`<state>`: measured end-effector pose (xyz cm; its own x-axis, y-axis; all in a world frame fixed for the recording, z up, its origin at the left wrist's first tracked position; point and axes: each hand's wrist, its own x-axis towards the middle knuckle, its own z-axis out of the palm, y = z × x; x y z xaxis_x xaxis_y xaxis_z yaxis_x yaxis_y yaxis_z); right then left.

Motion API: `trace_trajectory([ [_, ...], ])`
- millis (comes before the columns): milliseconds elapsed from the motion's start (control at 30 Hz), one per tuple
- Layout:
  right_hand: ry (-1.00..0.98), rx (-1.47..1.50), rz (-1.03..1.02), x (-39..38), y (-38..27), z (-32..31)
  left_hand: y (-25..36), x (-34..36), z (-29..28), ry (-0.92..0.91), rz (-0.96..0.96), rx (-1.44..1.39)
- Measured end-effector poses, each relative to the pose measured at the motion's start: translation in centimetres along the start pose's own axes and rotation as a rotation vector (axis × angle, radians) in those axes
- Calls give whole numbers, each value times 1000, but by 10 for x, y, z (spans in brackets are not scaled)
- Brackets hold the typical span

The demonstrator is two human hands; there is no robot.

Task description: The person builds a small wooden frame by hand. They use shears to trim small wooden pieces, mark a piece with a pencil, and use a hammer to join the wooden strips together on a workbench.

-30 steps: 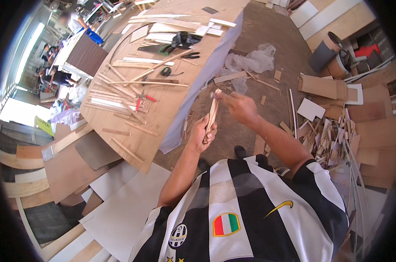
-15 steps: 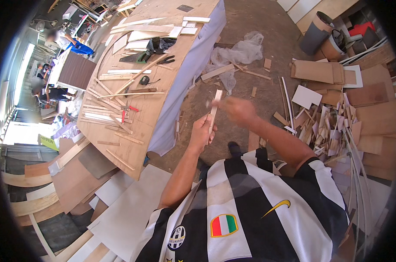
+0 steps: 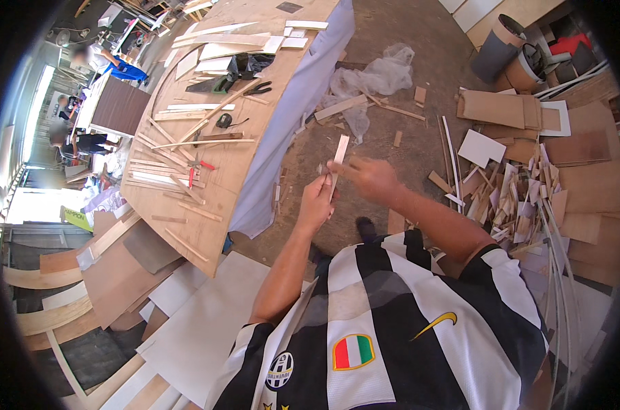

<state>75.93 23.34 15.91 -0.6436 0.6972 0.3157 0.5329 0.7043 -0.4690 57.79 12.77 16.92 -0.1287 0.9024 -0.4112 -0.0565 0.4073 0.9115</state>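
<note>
My left hand (image 3: pixel 317 203) is closed round the lower part of a narrow, pale wooden strip (image 3: pixel 341 147). The strip stands tilted up in front of my body, above the floor, its upper end free. My right hand (image 3: pixel 378 180) is closed and reaches in from the right, level with the middle of the strip. It grips a small tool with a grey end (image 3: pixel 321 169), which pokes out just left of the strip. Motion blur and the fingers hide most of this tool, so its exact kind is unclear.
Left of me, a plywood-topped table (image 3: pixel 221 160) carries wooden strips, a saw (image 3: pixel 214 85), black pliers (image 3: pixel 261 89), a tape measure (image 3: pixel 224 121) and red-handled pliers (image 3: pixel 204 165). Clear plastic (image 3: pixel 385 75) lies on the floor. Wood offcuts (image 3: pixel 522 188) pile up at right. Other people are far left.
My right hand has shifted slightly, and the tool's grey end now sits a little lower and further left, beside the strip. My left hand keeps its hold. The whole view has shifted slightly.
</note>
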Motion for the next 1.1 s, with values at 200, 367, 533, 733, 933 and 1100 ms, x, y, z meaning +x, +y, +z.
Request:
trace_trajectory([
  [200, 102, -6, 170, 10, 10, 4, -4, -4, -3, 19, 65, 37],
  [367, 201, 12, 171, 17, 5, 2, -11, -9, -12, 24, 74, 54],
  [533, 175, -23, -83, 15, -10, 9, -16, -14, -18, 129, 211, 229],
  [733, 269, -26, -273, 17, -13, 7, -7, -27, -15, 159, 264, 187],
  [933, 430, 719, 316, 44, -1, -5, -17, -33, -18, 142, 436, 154],
  [1100, 183, 1147, 385, 38, -36, -13, -31, -28, -23, 165, 598, 188],
])
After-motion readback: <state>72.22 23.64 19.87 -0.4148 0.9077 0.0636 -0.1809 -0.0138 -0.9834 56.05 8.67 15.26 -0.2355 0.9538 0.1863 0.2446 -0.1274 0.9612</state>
